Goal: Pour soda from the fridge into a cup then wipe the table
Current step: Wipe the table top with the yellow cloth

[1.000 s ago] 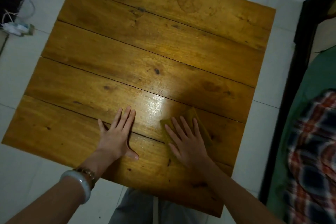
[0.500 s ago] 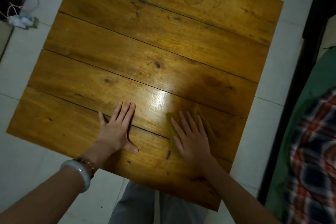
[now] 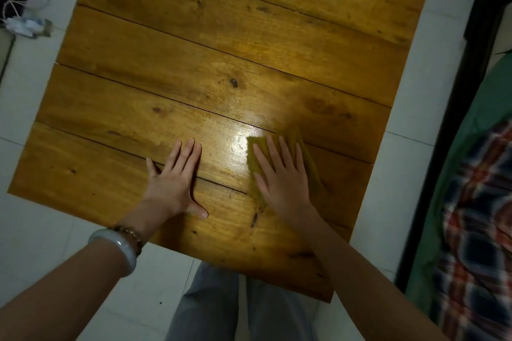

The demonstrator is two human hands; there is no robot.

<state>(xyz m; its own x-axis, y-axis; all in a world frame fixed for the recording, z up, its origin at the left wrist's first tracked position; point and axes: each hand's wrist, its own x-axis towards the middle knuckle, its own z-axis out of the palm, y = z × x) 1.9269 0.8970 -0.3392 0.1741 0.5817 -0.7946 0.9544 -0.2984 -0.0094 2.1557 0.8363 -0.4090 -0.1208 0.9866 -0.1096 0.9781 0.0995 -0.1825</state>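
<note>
A square wooden plank table (image 3: 221,44) fills the head view. A yellow-green cloth (image 3: 311,163) lies flat on its near right part. My right hand (image 3: 282,177) presses on the cloth with straight, spread fingers. My left hand (image 3: 174,177) rests flat on the bare wood a hand's width to the left of it, fingers straight. A bright glare spot shines on the wood between the two hands. No cup or soda is in view.
White tiled floor (image 3: 432,36) surrounds the table. A dark bed frame (image 3: 454,130) with green bedding and a plaid cloth (image 3: 476,230) runs along the right. Cables and a small bundle (image 3: 27,26) lie on the floor at far left. My legs show below the table's near edge.
My right hand has slid the cloth slightly right and back over the same near-right area. My left hand has stayed flat in place. The view has shifted a little.
</note>
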